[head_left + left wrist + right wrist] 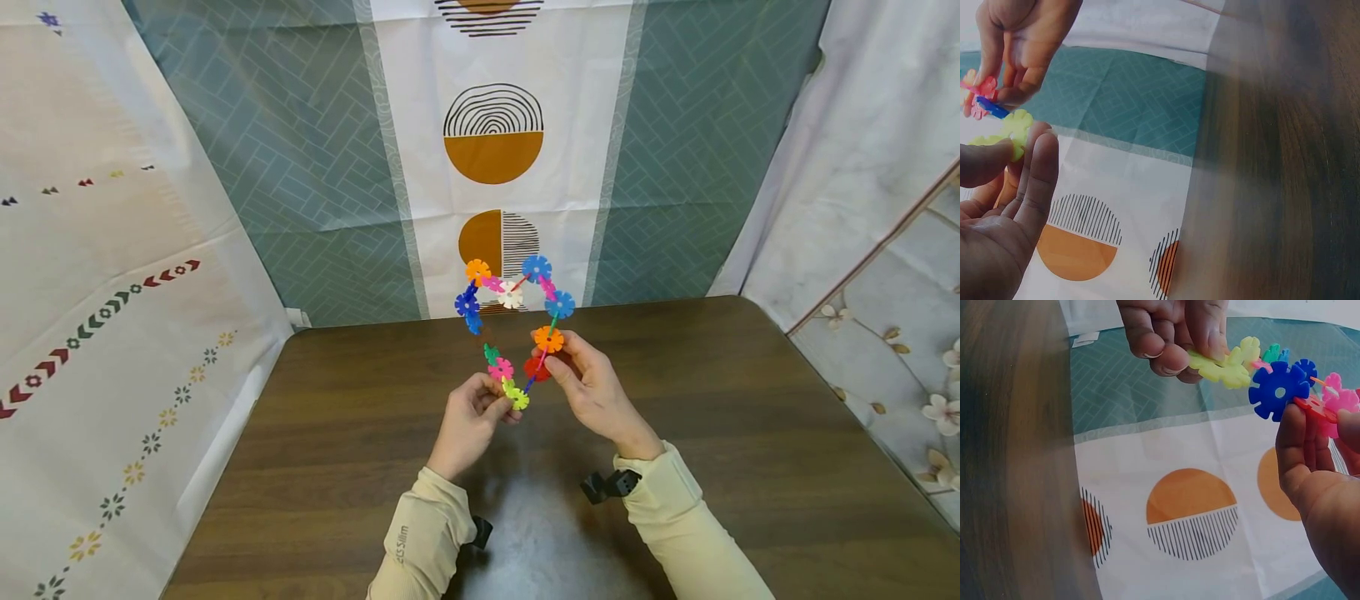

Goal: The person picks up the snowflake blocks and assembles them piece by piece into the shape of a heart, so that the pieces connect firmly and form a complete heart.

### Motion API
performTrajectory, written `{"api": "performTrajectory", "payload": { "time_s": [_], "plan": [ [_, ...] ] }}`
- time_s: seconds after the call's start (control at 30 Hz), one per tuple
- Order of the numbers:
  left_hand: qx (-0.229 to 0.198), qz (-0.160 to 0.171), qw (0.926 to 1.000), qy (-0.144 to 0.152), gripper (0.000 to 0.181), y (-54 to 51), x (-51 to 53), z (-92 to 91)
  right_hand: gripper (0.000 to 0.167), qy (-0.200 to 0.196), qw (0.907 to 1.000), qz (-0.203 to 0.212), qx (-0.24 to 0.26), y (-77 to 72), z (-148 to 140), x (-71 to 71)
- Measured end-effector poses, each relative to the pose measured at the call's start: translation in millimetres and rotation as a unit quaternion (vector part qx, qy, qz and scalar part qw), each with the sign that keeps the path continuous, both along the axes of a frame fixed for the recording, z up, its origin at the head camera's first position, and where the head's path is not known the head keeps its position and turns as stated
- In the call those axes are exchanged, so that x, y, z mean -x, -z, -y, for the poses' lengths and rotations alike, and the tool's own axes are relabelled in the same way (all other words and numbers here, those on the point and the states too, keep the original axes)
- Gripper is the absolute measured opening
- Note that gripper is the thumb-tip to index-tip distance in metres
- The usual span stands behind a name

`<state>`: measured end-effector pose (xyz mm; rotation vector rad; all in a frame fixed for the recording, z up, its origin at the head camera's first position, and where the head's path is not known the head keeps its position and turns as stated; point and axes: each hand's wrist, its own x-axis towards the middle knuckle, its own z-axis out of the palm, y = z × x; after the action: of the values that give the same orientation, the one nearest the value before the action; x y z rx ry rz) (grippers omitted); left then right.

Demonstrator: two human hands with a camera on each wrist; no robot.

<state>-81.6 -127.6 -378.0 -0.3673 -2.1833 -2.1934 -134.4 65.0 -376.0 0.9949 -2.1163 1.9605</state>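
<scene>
A chain of notched plastic flower discs [559, 305] in many colours is held above the table, forming a loop with a dip at its top like a heart. At the bottom, my left hand [467, 418] pinches a yellow-green disc [1225, 372] between thumb and fingers. My right hand [594, 385] grips the loop's lower right side at a red disc [537, 369], below an orange disc [550, 339]. Next to the red one is a dark blue disc [1279, 392], facing the right wrist camera. Whether the blue and yellow-green discs are joined is hard to tell.
A dark wooden table [337, 467] spreads beneath both hands. Behind it hangs a green and white patterned cloth [322, 167]. Pale printed cloths hang at the left [90, 275] and right [877, 167]. Small black devices [611, 485] are worn on both wrists.
</scene>
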Motion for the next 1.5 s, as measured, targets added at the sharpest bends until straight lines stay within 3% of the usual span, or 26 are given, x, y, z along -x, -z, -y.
{"api": "performTrajectory", "payload": {
  "time_s": [0.53, 0.83, 1.1, 1.27, 1.5],
  "plan": [
    [0.003, 0.004, 0.9999, 0.016, 0.005, -3.3, -0.2, -2.7, 0.035, 0.016, 0.9998, 0.001, 0.008, 2.4, -2.8, 2.8],
    [-0.007, -0.01, 0.9999, -0.006, 0.009, 23.2, 11.7, -0.7, 0.035, 0.028, 0.9995, 0.014, 0.01, 4.1, -3.6, 1.4],
    [-0.031, -0.012, 0.9994, -0.002, 0.009, 24.4, 12.2, -0.7, 0.034, 0.03, 0.9992, 0.011, 0.024, 7.8, -2.1, 2.3],
    [-0.064, -0.005, 0.9979, 0.012, 0.01, 25.6, 12.0, -0.5, 0.034, 0.025, 0.9991, 0.015, 0.031, 9.9, -1.2, 2.6],
    [-0.079, -0.011, 0.9968, 0.008, 0.013, 25.7, 11.7, 0.8, 0.043, -0.023, 0.9979, 0.05, 0.035, 9.7, -2.9, 0.4]
  ]
}}
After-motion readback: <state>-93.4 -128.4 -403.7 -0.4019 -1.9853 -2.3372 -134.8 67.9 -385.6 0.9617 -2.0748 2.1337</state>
